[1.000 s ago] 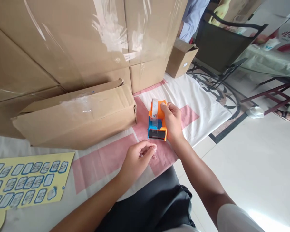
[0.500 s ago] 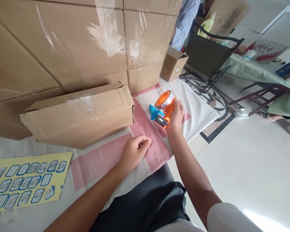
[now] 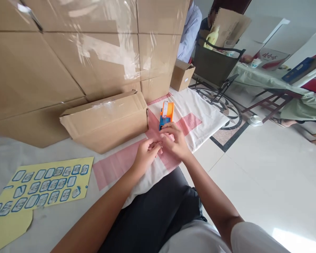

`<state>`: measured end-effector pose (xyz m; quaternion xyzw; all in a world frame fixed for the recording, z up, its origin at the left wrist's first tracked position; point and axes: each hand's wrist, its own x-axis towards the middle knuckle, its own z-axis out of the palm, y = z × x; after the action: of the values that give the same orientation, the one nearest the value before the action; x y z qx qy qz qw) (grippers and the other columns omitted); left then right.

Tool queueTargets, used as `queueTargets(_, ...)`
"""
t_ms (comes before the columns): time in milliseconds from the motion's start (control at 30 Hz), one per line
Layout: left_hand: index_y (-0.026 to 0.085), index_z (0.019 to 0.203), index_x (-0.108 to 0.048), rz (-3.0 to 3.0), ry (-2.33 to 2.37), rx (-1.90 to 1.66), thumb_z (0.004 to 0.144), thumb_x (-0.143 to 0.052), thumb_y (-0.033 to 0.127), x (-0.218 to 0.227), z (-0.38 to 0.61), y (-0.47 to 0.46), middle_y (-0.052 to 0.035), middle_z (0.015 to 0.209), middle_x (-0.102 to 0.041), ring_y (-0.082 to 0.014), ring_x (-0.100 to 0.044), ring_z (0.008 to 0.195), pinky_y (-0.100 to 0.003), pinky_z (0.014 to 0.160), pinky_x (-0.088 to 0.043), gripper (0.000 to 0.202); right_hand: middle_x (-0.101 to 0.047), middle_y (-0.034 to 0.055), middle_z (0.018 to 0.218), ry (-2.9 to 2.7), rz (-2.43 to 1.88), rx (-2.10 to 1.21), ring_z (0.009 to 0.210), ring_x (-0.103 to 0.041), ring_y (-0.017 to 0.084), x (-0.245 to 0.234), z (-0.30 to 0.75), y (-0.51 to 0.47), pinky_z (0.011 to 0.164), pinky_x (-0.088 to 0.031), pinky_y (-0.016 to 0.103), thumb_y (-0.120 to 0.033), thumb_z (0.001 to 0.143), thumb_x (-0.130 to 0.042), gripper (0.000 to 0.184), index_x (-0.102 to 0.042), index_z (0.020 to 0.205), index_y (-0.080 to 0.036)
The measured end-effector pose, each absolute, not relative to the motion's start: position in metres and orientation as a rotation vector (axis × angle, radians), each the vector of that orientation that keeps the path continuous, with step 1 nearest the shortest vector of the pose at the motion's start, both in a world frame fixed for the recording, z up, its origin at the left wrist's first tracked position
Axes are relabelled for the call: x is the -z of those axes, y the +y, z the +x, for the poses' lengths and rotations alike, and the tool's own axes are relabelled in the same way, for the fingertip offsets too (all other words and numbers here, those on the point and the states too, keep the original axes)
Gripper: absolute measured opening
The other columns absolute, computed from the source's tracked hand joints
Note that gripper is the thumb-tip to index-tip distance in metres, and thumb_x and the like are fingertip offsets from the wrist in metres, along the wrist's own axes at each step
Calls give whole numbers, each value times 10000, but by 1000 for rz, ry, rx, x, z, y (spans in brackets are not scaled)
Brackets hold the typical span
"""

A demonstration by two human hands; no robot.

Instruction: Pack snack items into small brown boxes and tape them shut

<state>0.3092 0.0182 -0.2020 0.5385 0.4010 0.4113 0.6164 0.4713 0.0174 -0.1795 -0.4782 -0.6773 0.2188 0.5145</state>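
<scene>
My left hand [image 3: 146,154] is over the red-and-white cloth [image 3: 116,168], thumb and fingertips pinched together. Whatever lies between those fingertips is too small to make out. Close beside it is my right hand [image 3: 176,143], its fingers loosely bent and apart from the thumb, with nothing visible in them. An orange and blue tape dispenser [image 3: 168,110] with a roll of tape rests on the cloth just beyond the right hand. To the left, a long closed cardboard box [image 3: 110,123] lies on the cloth, tape along its top.
Stacked taped cartons [image 3: 100,59] wall off the far side. Yellow sticker sheets [image 3: 48,207] with blue-edged labels lie at left. A small carton [image 3: 183,75], a dark chair [image 3: 213,63] and a person's blue sleeve [image 3: 191,31] are beyond the cloth's far end.
My right hand has let go of the tape dispenser, which now stands on the cloth, and has come in beside my left hand. The left hand stays pinched. The view has shifted.
</scene>
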Motion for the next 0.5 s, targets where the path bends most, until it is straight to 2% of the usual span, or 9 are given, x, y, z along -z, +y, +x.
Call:
queueTargets(100, 159, 815, -670, 1229, 889, -974, 828, -734, 389, 203, 308, 18, 5, 611, -629, -97, -513, 522, -221, 498, -348, 239, -634, 77, 1073, -1747, -1134, -562, 1049, -625, 236, 178, 465, 12, 964, -505, 434, -247, 906, -643, 73, -710, 905, -218)
queueTargets(233, 162, 800, -648, 1202, 863, -1009, 839, -710, 386, 199, 304, 22, 2, 630, -629, -82, -479, 489, -217, 468, -328, 236, -641, 71, 996, -1876, -1083, -456, 956, -620, 217, 166, 465, 24, 891, -511, 418, -198, 929, -603, 120, -679, 837, -212)
queueTargets(400, 160, 1037, -648, 1150, 855, -1107, 855, -680, 413, 181, 299, 28, 4, 722, -647, -52, -404, 443, -217, 441, -291, 313, -616, 84, 1018, -1995, -1033, -240, 970, -604, 227, 130, 453, 42, 862, -505, 407, -211, 929, -617, 140, -696, 814, -213)
queueTargets(500, 177, 1184, -594, 1147, 840, -1197, 867, -679, 431, 167, 287, 29, 12, 773, -640, -54, -418, 480, -217, 470, -313, 416, -615, 80, 1010, -2010, -947, -244, 976, -608, 227, 101, 439, 55, 887, -502, 407, -240, 934, -619, 150, -687, 802, -213)
